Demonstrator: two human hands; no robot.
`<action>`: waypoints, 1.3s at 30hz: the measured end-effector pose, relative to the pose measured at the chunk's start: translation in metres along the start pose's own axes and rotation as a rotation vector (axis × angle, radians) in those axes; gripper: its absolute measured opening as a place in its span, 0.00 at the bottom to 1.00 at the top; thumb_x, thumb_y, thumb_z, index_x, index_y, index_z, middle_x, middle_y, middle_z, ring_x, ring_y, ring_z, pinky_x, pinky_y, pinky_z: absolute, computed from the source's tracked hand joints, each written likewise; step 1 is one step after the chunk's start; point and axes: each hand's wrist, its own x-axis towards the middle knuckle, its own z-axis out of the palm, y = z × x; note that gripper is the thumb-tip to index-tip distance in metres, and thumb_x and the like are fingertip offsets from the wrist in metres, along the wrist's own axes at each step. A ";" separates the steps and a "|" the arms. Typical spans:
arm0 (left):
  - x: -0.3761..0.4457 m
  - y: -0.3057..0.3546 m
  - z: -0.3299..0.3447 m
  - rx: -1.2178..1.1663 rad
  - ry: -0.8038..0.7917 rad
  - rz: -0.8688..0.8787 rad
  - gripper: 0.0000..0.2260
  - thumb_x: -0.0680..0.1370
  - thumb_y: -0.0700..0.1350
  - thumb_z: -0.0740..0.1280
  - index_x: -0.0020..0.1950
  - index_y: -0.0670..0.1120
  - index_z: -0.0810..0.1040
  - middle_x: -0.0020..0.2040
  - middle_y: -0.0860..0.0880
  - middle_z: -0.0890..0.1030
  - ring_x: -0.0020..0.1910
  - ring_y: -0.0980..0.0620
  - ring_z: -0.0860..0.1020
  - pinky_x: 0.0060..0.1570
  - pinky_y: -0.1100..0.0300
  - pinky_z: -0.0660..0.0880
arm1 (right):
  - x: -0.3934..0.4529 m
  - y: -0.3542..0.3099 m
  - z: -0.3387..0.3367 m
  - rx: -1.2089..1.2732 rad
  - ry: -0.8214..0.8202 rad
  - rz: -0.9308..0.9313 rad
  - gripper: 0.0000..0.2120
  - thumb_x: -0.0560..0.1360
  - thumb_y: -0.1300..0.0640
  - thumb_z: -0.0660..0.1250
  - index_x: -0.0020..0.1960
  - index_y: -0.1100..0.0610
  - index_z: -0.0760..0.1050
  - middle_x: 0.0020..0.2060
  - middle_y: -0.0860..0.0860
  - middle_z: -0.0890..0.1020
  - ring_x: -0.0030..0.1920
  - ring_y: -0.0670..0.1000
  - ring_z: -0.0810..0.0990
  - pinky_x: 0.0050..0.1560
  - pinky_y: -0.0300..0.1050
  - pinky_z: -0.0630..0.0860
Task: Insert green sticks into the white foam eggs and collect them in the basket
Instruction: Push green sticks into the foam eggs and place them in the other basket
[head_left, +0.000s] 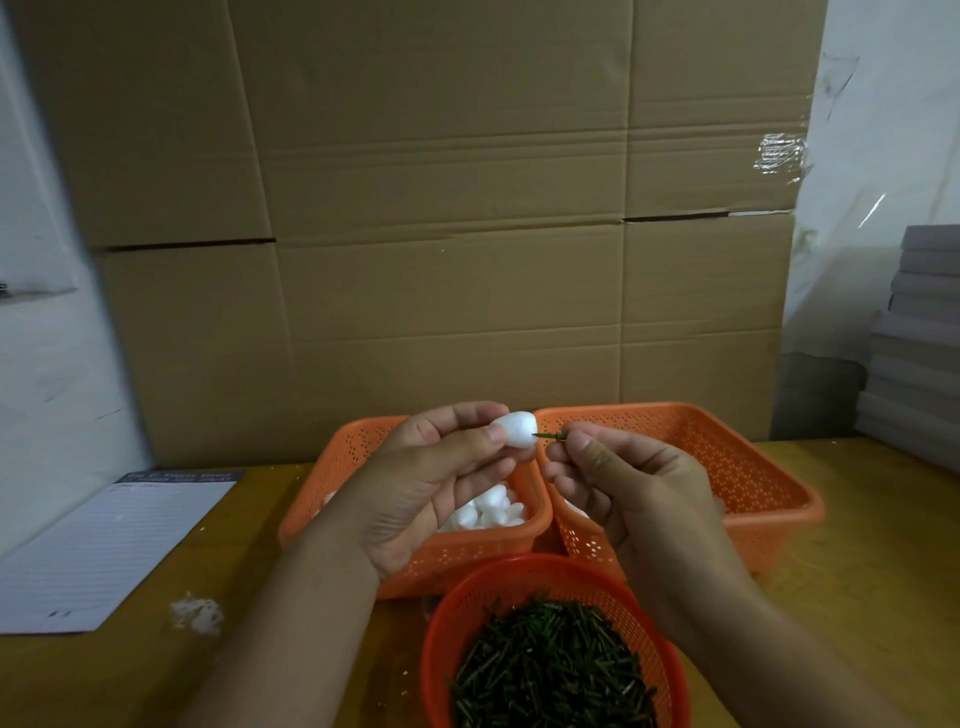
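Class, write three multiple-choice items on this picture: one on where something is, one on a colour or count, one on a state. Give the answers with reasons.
1. Where is the round basket of green sticks?
A. nearest the camera, in front of the two trays
B. behind the trays
C. on the notepad

2. How many rectangular orange trays are there?
A. one
B. two
C. four

3. What is the right hand doing?
A. resting flat on the table
B. pinching a stick at the egg
C. reaching into the basket

Answers: 1 A, it sits at the bottom edge before both trays. 2 B, a left tray and a right tray stand side by side. 3 B, its fingertips hold the stick against the egg, which the left hand holds.
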 end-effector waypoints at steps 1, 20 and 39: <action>0.000 0.000 0.001 0.001 -0.005 -0.004 0.13 0.72 0.37 0.73 0.56 0.40 0.80 0.54 0.36 0.84 0.53 0.46 0.85 0.46 0.63 0.80 | -0.001 0.000 0.000 -0.026 0.008 -0.025 0.06 0.69 0.60 0.72 0.43 0.60 0.86 0.42 0.62 0.86 0.39 0.52 0.86 0.39 0.37 0.81; -0.003 -0.001 0.006 0.078 -0.053 -0.012 0.15 0.73 0.39 0.72 0.59 0.39 0.79 0.57 0.37 0.84 0.57 0.45 0.84 0.49 0.63 0.80 | -0.002 0.003 0.000 -0.208 0.066 -0.146 0.04 0.75 0.64 0.70 0.44 0.61 0.85 0.35 0.58 0.85 0.33 0.48 0.83 0.30 0.36 0.76; -0.007 0.000 0.013 0.126 -0.039 0.034 0.08 0.72 0.40 0.74 0.51 0.45 0.87 0.55 0.39 0.85 0.53 0.48 0.85 0.48 0.65 0.80 | -0.003 0.004 -0.003 -0.313 0.011 -0.134 0.08 0.70 0.50 0.72 0.43 0.53 0.86 0.36 0.60 0.83 0.29 0.46 0.76 0.27 0.37 0.71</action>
